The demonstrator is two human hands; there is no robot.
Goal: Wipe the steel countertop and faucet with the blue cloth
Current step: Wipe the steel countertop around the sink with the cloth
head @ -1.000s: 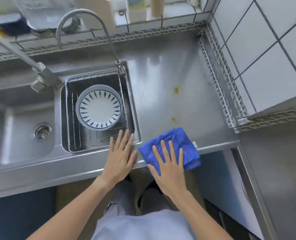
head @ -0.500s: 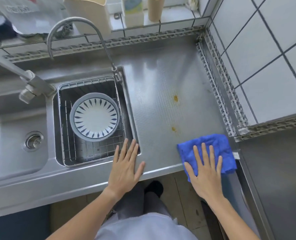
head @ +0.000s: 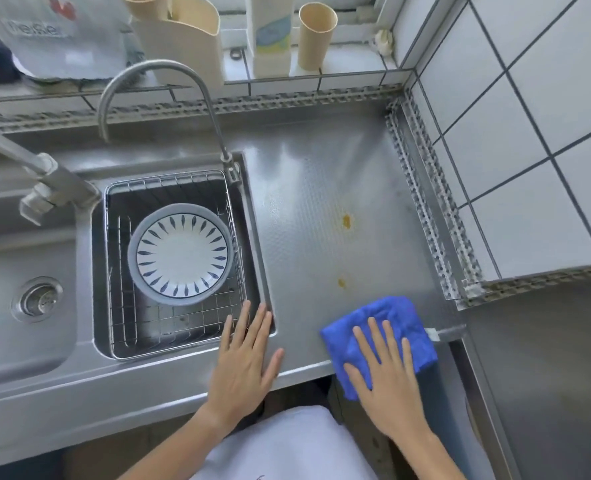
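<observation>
The left hand reaches forward from a bare forearm and lies flat on the countertop, fingers straight and spread, tips at the rim of the basin holding the plate; it grasps nothing. The faucet arches behind. To the right, the right hand presses flat, fingers straight, on the cloth at the counter's front edge, near two stains.
</observation>
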